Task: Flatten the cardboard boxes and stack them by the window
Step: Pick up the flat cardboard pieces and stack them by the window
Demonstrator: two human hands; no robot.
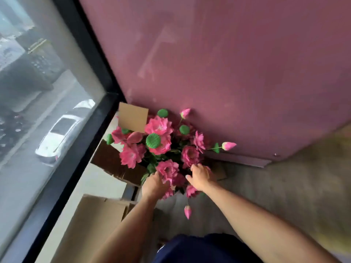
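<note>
A large bunch of pink artificial flowers (161, 147), with green seed pods and closed buds among the blooms, is seen standing on the floor (275, 186) in the corner where a dark-framed window (47, 92) meets a pink wall (228, 63). The left hand (153, 185) is pushed into the lower left side of the bunch, its fingers buried among petals and leaves, so whether anything is gripped cannot be told. The right hand (199, 177) is laid against the lower right side of the bunch with the fingers loosely spread and the thumb raised; no firm grip is shown. A flattened cardboard box (91, 224) is seen lying on the floor along the window, just left of the left forearm. A darker cardboard piece (110, 160) lies further along the window, partly hidden under the flowers, and a pale cardboard flap (133, 117) stands upright behind the blooms, close to the window frame. One loose bud (188, 211) hangs below the bunch between the two forearms. A white car (58, 137) is visible through the glass. The picture is blurred throughout.
</note>
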